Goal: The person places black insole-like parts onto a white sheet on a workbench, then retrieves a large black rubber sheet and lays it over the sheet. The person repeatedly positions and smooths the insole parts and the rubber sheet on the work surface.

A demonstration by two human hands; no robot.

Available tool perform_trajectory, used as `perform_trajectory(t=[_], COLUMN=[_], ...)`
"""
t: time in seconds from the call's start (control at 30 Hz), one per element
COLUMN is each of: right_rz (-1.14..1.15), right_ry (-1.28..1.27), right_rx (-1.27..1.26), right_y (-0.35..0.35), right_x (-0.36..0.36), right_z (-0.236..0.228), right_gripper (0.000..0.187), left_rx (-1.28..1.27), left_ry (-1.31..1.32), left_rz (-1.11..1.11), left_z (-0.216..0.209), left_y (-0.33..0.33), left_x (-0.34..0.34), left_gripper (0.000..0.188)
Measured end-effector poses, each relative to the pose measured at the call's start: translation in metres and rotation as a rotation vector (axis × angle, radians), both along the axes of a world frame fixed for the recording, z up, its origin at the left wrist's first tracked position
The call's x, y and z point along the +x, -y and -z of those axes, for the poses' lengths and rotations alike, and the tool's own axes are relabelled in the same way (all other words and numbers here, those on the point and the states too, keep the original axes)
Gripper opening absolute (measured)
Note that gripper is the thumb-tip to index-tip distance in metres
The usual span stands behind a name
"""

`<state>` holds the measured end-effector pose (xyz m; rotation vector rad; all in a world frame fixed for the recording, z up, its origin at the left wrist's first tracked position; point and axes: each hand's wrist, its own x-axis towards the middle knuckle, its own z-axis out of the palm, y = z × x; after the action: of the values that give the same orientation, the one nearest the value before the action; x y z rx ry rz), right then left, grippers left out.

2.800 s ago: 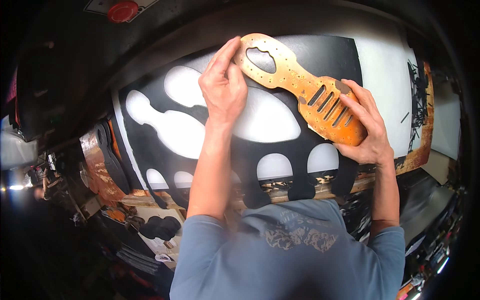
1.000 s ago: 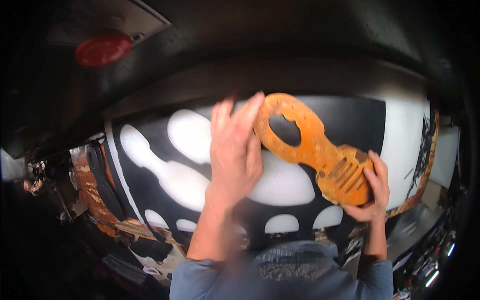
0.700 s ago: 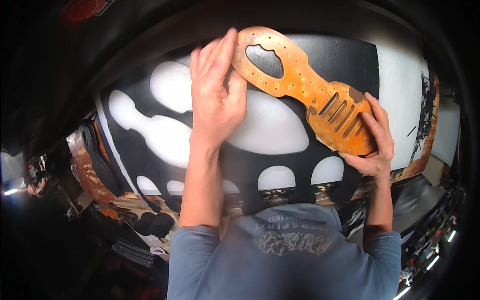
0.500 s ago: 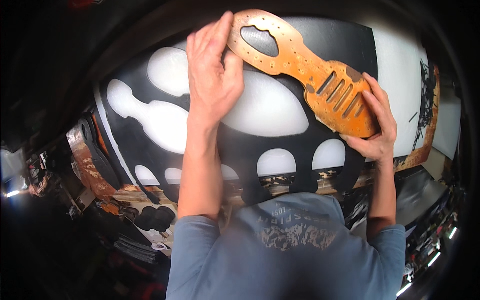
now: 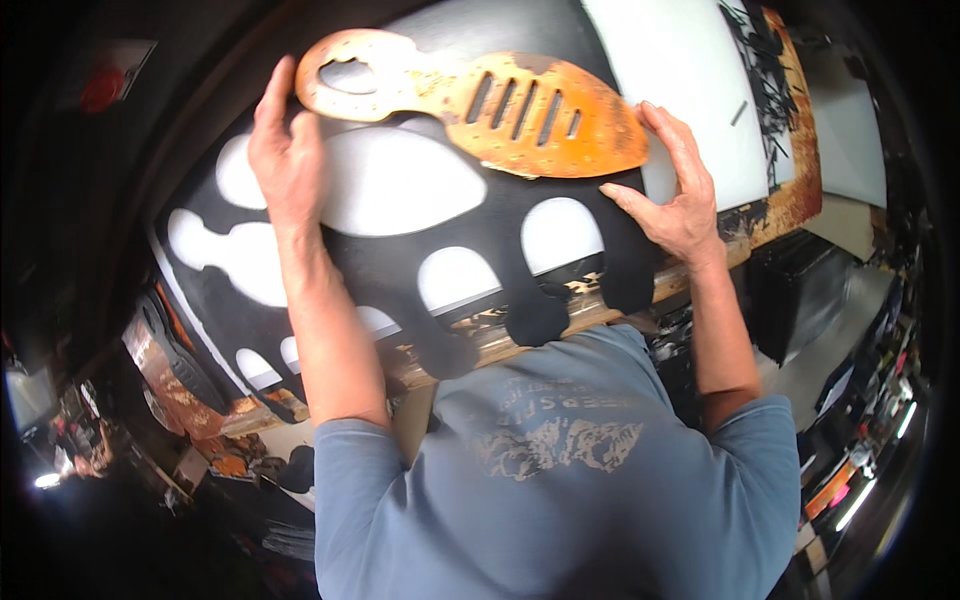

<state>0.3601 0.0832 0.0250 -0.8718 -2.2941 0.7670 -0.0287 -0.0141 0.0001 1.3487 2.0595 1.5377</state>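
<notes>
An orange, shoe-sole-shaped cutting die (image 5: pixel 590 110) lies nearly level across the picture, over a black sheet (image 5: pixel 400 240). Its narrower left end has a scalloped opening; slanted slots and small holes mark its broad right part. At the left end, my left hand (image 5: pixel 290 165) has its fingers up against the rim, thumb apart from them. My right hand (image 5: pixel 680 195) closes around the pointed right end, fingers above and thumb below. Whether the die rests flat on the sheet or is slightly raised, I cannot tell.
Leaf-shaped, sole-shaped and arched cutouts in the black sheet show a white board (image 5: pixel 680 90) beneath. Thin black offcuts (image 5: pixel 770 100) lie along the board's right side, near the worn wooden table edge (image 5: pixel 800 150). A dark box (image 5: pixel 810 290) stands beyond the table at right.
The whole view has turned, so table, sheet and die appear shifted left and the die looks more level. Both hands stay at its ends, the right one now around the pointed tip.
</notes>
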Motion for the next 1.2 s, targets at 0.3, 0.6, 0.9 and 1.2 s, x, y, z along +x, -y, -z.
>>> perform_trajectory(t=[0.3, 0.6, 0.9, 1.2], right_rz=[0.112, 0.207, 0.284, 0.297], right_ry=[-0.483, -0.675, -0.769, -0.905], right_rx=[-0.261, -0.310, -0.186, -0.065], right_y=[0.003, -0.002, -0.002, -0.017], right_x=[0.022, 0.018, 0.013, 0.027], right_z=[0.017, 0.033, 0.043, -0.004], right_gripper=[0.061, 0.044, 0.040, 0.015], left_rx=[0.077, -0.247, -0.103, -0.026], left_ry=[0.055, 0.101, -0.428, -0.468], left_rz=[-0.073, 0.172, 0.190, 0.078], left_z=[-0.041, -0.037, 0.009, 0.015], left_y=[0.012, 0.163, 0.172, 0.167], left_x=[0.031, 0.204, 0.238, 0.242], left_gripper=[0.054, 0.016, 0.019, 0.013])
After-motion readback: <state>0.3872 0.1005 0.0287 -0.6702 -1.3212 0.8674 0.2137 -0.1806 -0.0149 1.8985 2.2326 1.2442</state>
